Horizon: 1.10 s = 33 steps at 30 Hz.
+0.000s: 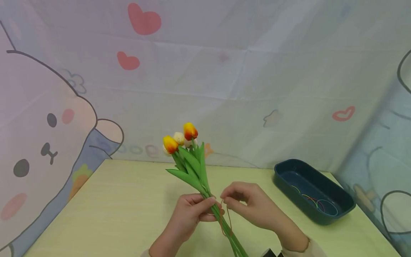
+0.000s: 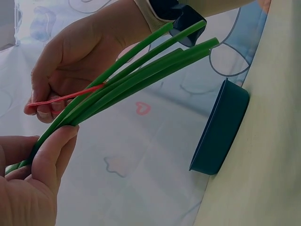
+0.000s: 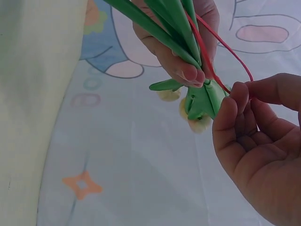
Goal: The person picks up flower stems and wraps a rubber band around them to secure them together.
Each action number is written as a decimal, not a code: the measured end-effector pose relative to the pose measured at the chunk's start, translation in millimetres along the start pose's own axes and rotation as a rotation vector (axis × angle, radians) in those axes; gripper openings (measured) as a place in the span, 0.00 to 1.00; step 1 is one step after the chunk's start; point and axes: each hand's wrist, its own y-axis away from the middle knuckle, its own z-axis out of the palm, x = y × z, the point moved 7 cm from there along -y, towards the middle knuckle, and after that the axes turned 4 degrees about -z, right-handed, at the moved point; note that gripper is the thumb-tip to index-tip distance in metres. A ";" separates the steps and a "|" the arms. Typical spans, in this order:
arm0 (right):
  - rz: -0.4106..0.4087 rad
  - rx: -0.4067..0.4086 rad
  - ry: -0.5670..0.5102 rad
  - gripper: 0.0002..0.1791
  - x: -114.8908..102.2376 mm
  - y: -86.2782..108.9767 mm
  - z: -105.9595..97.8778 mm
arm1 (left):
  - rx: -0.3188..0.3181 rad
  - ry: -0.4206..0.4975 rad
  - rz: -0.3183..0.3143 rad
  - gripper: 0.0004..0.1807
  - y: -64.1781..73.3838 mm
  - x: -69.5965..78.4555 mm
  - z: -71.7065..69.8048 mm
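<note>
Round the stems (image 1: 237,245) of one tulip bunch (image 1: 192,162), my left hand (image 1: 190,217) curls snugly; my right hand (image 1: 248,205), nearly closed too, pinches one red band (image 2: 70,96) that crosses those stems. Two orange-yellow blooms (image 1: 170,144) and at least two white blooms (image 1: 178,138) top the bunch, held above the table (image 1: 128,207). Farther right stands one dark blue tray (image 1: 290,194) with several thin bands (image 1: 295,189) inside, too overlapped to count.

Tulips (image 1: 192,162) in left hand (image 1: 194,214) above table (image 1: 128,214), loop (image 2: 70,96) in right hand (image 1: 247,203), tray (image 1: 295,199) farther right, seemingly bands (image 1: 317,205) inside, cloth (image 1: 224,107) behind
</note>
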 end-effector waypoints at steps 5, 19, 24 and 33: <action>0.023 0.011 -0.015 0.05 2.0 -3.6 -1.2 | -0.029 -0.010 -0.012 0.07 0.8 -1.7 2.9; 0.062 0.018 -0.058 0.08 9.7 -10.6 -0.4 | -0.070 -0.092 -0.021 0.19 3.4 -8.5 10.5; 0.076 0.024 -0.087 0.06 14.9 -8.7 -4.8 | -0.062 -0.154 -0.057 0.20 3.4 -8.5 8.6; -0.033 -0.071 -0.086 0.05 14.1 0.0 -17.1 | -0.138 -0.210 -0.053 0.19 4.1 4.0 -4.4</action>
